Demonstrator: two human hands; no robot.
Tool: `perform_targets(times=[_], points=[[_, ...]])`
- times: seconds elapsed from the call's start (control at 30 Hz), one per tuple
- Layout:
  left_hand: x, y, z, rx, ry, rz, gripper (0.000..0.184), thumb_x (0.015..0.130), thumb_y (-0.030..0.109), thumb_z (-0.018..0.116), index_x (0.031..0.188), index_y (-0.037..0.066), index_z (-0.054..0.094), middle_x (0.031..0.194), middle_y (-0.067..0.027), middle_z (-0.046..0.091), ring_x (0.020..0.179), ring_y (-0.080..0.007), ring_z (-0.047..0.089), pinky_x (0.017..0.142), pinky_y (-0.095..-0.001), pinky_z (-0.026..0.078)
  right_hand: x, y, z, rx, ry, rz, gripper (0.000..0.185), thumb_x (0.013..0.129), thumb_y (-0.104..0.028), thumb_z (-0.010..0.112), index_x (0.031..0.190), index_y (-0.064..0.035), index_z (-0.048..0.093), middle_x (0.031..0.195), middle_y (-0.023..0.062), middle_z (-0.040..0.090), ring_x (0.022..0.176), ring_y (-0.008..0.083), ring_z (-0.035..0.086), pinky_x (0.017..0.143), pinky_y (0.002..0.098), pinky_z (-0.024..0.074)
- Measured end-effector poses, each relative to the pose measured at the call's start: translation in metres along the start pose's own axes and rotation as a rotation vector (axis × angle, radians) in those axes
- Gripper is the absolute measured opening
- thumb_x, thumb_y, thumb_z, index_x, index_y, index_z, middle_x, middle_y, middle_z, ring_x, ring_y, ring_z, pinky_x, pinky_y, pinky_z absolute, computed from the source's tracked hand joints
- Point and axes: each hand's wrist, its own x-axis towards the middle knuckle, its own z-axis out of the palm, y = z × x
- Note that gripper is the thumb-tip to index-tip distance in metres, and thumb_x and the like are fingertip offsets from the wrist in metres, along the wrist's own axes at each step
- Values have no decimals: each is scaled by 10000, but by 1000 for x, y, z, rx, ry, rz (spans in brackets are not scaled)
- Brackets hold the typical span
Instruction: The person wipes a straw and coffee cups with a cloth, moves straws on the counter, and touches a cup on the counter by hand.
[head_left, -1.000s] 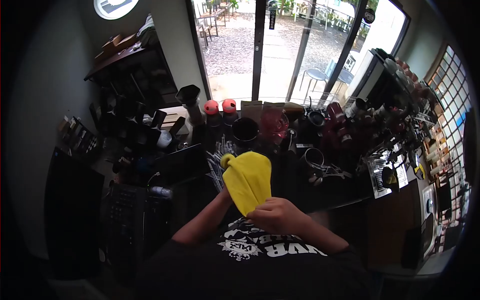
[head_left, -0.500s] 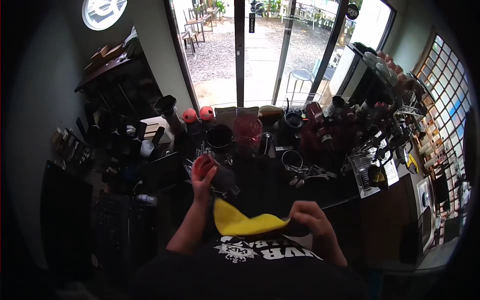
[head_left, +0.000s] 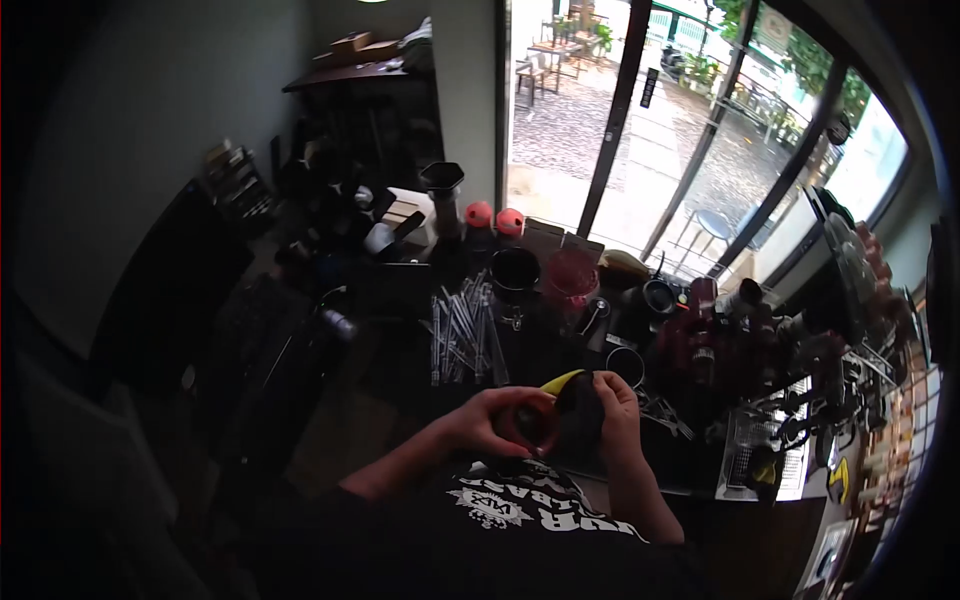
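Note:
My left hand [head_left: 478,424] is wrapped around a round reddish cup-like thing [head_left: 526,422] with a dark opening, close in front of my shirt. Pinched between the fingers of my right hand [head_left: 614,402] is a black-and-yellow cloth [head_left: 578,410]. Mostly its black side shows, with a yellow edge at the top left. The cloth hangs right beside the cup-like thing; whether they touch I cannot tell. A pile of long thin clear-wrapped items [head_left: 462,330] lies beyond my left hand.
Behind stand a black bowl [head_left: 515,268], a clear red container [head_left: 572,278] and two pink-red round tops [head_left: 479,214]. Metal utensils [head_left: 665,415] lie to the right, near a wire rack [head_left: 755,440]. A dark monitor-like panel [head_left: 150,290] is at left. Glass doors are behind the counter.
My view has swung left. The cloth, earlier hanging wide with its yellow side showing, is now bunched beside the cup-like thing. My hands have come closer together.

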Motion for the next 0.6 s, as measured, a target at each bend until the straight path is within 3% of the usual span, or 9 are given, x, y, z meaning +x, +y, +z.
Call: perform_targets(times=[0.07,0.13,0.17,0.23,0.33,0.37,0.5,0.57,0.6], points=[[-2,-15,11,-3,-6,-30,996,696,67,912,1513,17,345,1344,-136,593,1252,-217,582,1073,-377,480,-2,-9,12,-166,-75,-43,186,1012,-172,601,1014,-15,701,894,15,695,814,62,633,736,221,510],[-5,-23,20,13,196,34,1157,714,27,894,1586,74,135,1349,-155,586,1245,-230,588,1067,-391,486,-9,-19,22,-331,-261,-125,181,994,-142,632,1031,20,703,894,29,711,836,65,644,756,232,515],[-8,-25,23,-80,199,-2,1311,730,-21,870,1599,159,-95,1340,-182,587,1222,-255,605,1038,-431,510,-13,-21,24,-411,-323,-188,185,979,-118,654,1054,45,698,866,39,723,798,77,658,719,247,529],[-11,-18,37,-152,262,11,1406,733,-1,880,1575,195,-228,1275,-170,624,1137,-204,639,1033,-387,499,-22,-33,20,-560,-471,-94,198,966,-148,670,1085,4,712,847,124,739,787,114,702,695,257,536],[-3,-11,52,28,232,82,1271,712,11,895,1632,172,32,1282,-144,627,1158,-201,624,1014,-379,508,-30,-46,10,-745,-666,-213,234,927,-184,705,1102,-29,723,825,137,731,728,212,722,663,300,547],[-4,-13,56,50,257,18,1048,704,29,902,1571,113,319,1276,-126,629,1176,-200,618,1023,-371,507,-28,-39,1,-739,-711,-309,235,919,-209,713,1092,-51,727,846,127,725,706,271,711,646,335,552],[4,-21,80,-56,351,-2,830,690,66,922,1402,57,495,1274,-119,634,1178,-193,620,1029,-362,512,-36,-44,-16,-777,-706,-499,218,891,-139,743,1092,-53,737,805,104,704,658,236,701,606,334,558],[7,-24,88,21,387,14,853,678,77,931,1408,50,491,1274,-119,636,1180,-194,619,1028,-363,511,-47,-60,-22,-819,-807,-466,219,915,-229,720,1086,-95,736,781,83,656,669,253,682,619,354,546],[8,-25,90,104,428,32,877,665,88,940,1415,43,487,1273,-120,638,1181,-194,619,1028,-365,511,-48,-58,-29,-798,-826,-623,201,918,-208,720,1079,-89,742,743,59,630,656,208,672,608,324,540]])
